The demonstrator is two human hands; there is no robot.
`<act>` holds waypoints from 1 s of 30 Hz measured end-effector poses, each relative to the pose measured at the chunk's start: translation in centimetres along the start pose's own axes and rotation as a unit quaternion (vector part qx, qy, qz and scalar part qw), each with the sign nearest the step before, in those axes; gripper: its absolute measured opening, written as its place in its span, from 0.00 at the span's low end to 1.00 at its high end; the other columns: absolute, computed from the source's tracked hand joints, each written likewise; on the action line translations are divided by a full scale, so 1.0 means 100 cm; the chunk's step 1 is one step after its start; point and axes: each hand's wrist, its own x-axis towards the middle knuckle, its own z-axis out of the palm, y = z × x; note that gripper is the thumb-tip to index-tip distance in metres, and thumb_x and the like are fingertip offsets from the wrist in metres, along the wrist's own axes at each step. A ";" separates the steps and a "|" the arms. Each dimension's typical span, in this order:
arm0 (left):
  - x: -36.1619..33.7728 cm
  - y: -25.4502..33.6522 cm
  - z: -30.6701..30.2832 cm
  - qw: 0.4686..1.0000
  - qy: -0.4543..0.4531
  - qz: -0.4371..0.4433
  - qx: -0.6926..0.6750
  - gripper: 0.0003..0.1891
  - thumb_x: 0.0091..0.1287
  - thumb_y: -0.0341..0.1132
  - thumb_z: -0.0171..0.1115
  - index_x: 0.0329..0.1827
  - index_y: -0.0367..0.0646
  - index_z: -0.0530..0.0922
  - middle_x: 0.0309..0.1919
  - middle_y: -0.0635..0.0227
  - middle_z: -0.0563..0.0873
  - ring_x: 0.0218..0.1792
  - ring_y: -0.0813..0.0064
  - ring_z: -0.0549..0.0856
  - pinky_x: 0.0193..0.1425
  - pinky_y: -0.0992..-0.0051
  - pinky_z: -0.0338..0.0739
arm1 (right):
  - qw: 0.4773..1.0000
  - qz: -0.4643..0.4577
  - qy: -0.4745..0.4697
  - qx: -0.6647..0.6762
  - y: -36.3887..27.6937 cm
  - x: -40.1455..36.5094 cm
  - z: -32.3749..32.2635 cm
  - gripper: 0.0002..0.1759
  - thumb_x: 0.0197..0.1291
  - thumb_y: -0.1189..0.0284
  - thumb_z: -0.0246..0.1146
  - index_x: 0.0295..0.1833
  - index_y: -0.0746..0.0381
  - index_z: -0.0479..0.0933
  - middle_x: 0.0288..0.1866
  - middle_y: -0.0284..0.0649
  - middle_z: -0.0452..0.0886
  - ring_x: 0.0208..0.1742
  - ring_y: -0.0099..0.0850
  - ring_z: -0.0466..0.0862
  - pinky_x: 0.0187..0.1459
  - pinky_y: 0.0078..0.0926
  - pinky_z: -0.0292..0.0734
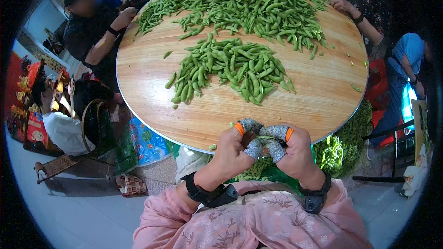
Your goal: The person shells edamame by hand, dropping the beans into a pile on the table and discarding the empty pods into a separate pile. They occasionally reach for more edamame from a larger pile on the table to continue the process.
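Both hands meet at the near edge of the round wooden table (pixel 152 87), fingertips covered by grey knitted finger sleeves with orange bands. My left hand (pixel 233 147) and my right hand (pixel 290 147) are closed together on a green pod (pixel 264 137), mostly hidden between the fingers. A smaller pile of green pods (pixel 226 67) lies on the table in front of them. Behind it spreads a much larger pile of pods (pixel 240 0). Below the hands, shelled green beans (pixel 254 170) show under the table edge.
People sit at the table's left (pixel 92 23) and right (pixel 369 14), hands at its rim. Another person in white (pixel 64 127) sits at far left; one in blue (pixel 408 55) is at right. Pods and husks (pixel 350 143) are heaped beside the table at lower right.
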 end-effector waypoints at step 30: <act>-0.006 -0.007 -0.004 0.998 -0.046 0.014 0.031 0.04 0.58 0.27 0.54 0.32 0.35 0.73 0.21 0.69 0.75 0.25 0.80 0.72 0.30 0.79 0.68 | 0.866 0.185 -0.051 0.462 0.022 -0.008 -0.004 0.11 0.54 0.73 0.58 0.42 0.67 0.73 0.35 0.34 0.77 0.33 0.19 0.76 0.35 0.14 0.72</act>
